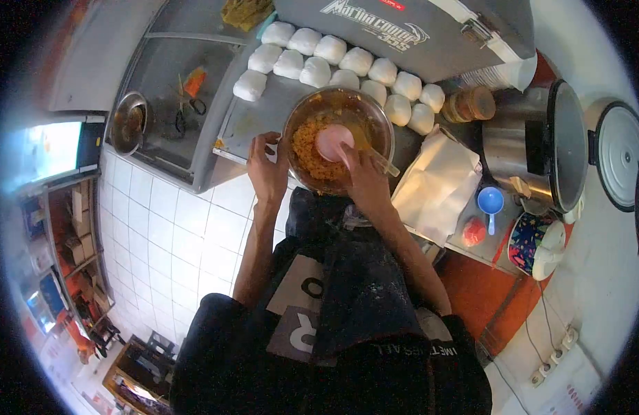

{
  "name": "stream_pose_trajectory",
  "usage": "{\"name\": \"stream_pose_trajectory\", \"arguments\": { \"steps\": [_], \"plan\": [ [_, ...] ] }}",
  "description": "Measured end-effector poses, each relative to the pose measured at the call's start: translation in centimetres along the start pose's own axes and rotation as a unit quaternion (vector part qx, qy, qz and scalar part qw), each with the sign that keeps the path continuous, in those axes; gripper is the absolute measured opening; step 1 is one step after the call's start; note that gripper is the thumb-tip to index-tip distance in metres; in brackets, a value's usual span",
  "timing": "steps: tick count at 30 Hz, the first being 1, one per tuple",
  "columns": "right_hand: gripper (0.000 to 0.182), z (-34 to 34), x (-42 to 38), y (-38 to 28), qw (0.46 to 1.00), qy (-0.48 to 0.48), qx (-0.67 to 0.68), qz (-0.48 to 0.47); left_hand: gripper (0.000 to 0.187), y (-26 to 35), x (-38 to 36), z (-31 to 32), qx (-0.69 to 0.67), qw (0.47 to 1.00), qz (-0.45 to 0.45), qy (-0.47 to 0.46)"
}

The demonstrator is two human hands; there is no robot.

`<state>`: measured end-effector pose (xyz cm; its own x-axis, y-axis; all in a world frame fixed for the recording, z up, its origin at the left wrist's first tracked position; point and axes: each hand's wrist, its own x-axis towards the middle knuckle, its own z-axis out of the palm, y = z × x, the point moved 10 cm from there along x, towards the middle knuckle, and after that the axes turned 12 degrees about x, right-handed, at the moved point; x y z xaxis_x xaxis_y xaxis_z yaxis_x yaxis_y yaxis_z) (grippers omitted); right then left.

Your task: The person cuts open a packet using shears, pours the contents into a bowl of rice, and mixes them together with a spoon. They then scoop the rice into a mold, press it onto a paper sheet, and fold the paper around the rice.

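A wide steel bowl with an orange-brown crumbly mixture stands at the counter's front edge. My right hand reaches over its near right rim, fingers closed on a pink scoop that lies on the mixture. A pale handle sticks out over the bowl's right side. At the left rim is my left hand, its fingers curled against the bowl's outside. Behind the bowl, several white wrapped bundles sit in rows.
Brown paper sheets, a blue scoop and a red bundle lie to the right. Farther right stand a large steel pot and a patterned container. A grey cooler is behind. Scissors lie left.
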<state>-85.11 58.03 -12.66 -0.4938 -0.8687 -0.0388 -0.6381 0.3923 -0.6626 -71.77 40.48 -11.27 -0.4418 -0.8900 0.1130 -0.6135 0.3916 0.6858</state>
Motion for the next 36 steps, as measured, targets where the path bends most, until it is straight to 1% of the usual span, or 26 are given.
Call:
{"name": "stream_pose_trajectory", "arguments": {
  "steps": [1, 3, 4, 5, 6, 7, 8, 9, 10, 12, 13, 15, 17, 18, 19, 21, 22, 23, 25, 26, 28, 30, 32, 33, 34, 36],
  "plan": [
    [0.058, 0.9, 0.0, 1.0, 1.000, 0.004, -0.012, -0.004, 0.017, 0.0, -0.3, -0.2, -0.003, 1.000, -0.004, 0.002],
    [0.061, 0.6, 0.3, 1.2, 1.000, 0.004, -0.027, -0.014, 0.020, 1.4, -0.8, -1.0, 0.040, 0.998, 0.039, 0.008],
    [0.060, -0.2, 0.1, 1.7, 1.000, 0.011, 0.024, -0.006, 0.020, 1.0, -1.5, -1.1, 0.039, 0.999, 0.033, 0.012],
    [0.060, -1.0, 0.2, 1.6, 0.997, 0.018, 0.075, 0.002, 0.022, 0.0, -2.2, -1.3, 0.039, 0.999, 0.007, 0.034],
    [0.060, -1.5, 1.0, 1.2, 0.997, 0.014, 0.074, -0.005, 0.024, -0.9, -2.6, -1.5, 0.038, 0.997, -0.017, 0.058],
    [0.059, -2.3, 1.9, 1.1, 0.995, 0.035, 0.098, 0.000, 0.024, -1.4, -2.9, -1.1, 0.039, 0.997, -0.022, 0.063],
    [0.059, -3.2, 2.6, 1.1, 0.991, 0.056, 0.121, 0.008, 0.027, -2.7, -3.5, 0.1, -0.021, 0.997, -0.074, 0.033],
    [0.058, -3.5, 3.9, 0.1, 0.995, 0.076, 0.041, -0.040, 0.031, -4.1, -4.1, 1.4, -0.082, 0.989, -0.125, 0.003],
    [0.057, -3.9, 5.0, -0.9, 0.990, 0.103, -0.041, -0.085, 0.031, -4.5, -4.4, 1.8, -0.083, 0.988, -0.128, 0.006],
    [0.055, -0.3, 7.1, 0.3, 0.998, -0.034, 0.046, -0.007, 0.034, -6.7, -5.7, 5.6, -0.191, 0.953, -0.209, -0.107],
    [0.055, 0.0, 6.9, -0.1, 0.998, -0.036, 0.045, -0.010, 0.034, -7.4, -5.7, 6.0, -0.193, 0.953, -0.210, -0.104],
    [0.050, 1.0, 5.1, -2.5, 0.990, -0.096, 0.087, -0.052, 0.034, -8.7, -5.8, 6.8, -0.231, 0.946, -0.205, -0.097],
    [0.048, 0.9, 2.2, -2.5, 0.989, -0.096, 0.076, -0.085, 0.034, -8.7, -6.3, 6.7, -0.250, 0.941, -0.207, -0.092],
    [0.045, 0.4, 1.5, -2.6, 0.987, -0.090, 0.065, -0.119, 0.032, -8.1, -6.4, 6.5, -0.280, 0.923, -0.243, -0.102],
    [0.045, -0.3, 1.5, -2.0, 0.986, -0.090, 0.064, -0.121, 0.031, -7.7, -6.6, 6.5, -0.309, 0.903, -0.276, -0.113],
    [0.042, -0.3, 2.1, 0.6, 0.985, -0.150, 0.081, -0.020, 0.028, -7.5, -6.8, 6.4, -0.311, 0.904, -0.271, -0.113],
    [0.042, -0.3, 2.8, 0.8, 0.985, -0.150, 0.081, -0.020, 0.026, -7.3, -6.9, 6.4, -0.311, 0.905, -0.267, -0.115],
    [0.041, -2.2, 4.6, 0.6, 0.997, -0.055, 0.049, -0.034, 0.026, -7.0, -6.8, 6.3, -0.311, 0.905, -0.267, -0.116],
    [0.043, -4.3, 6.6, -1.0, 0.993, 0.076, 0.027, -0.091, 0.024, -6.2, -6.7, 5.8, -0.319, 0.905, -0.256, -0.113],
    [0.043, -3.1, 6.3, -1.3, 0.993, 0.076, 0.027, -0.090, 0.024, -6.3, -6.7, 5.9, -0.319, 0.905, -0.256, -0.115],
    [0.042, 2.1, 4.9, 0.7, 0.997, -0.044, 0.065, 0.020, 0.024, -7.0, -6.6, 6.5, -0.308, 0.910, -0.249, -0.124],
    [0.037, 1.4, 2.9, -1.2, 0.996, -0.057, -0.011, -0.068, 0.023, -7.4, -6.9, 6.7, -0.321, 0.903, -0.259, -0.123],
    [0.035, -0.7, 2.6, -1.5, 0.979, -0.095, 0.153, -0.098, 0.023, -7.5, -6.8, 6.7, -0.333, 0.896, -0.268, -0.118],
    [0.031, -1.3, 3.7, 0.7, 0.989, -0.062, 0.134, -0.021, 0.022, -7.2, -6.9, 6.5, -0.331, 0.897, -0.270, -0.116],
    [0.031, -1.0, 4.9, 1.2, 0.989, -0.063, 0.133, -0.021, 0.021, -7.1, -6.8, 6.3, -0.328, 0.898, -0.270, -0.112],
    [0.027, -3.6, 6.9, 2.0, 0.994, 0.102, 0.046, 0.008, 0.021, -7.3, -6.9, 6.5, -0.337, 0.897, -0.264, -0.113]
  ]
}}
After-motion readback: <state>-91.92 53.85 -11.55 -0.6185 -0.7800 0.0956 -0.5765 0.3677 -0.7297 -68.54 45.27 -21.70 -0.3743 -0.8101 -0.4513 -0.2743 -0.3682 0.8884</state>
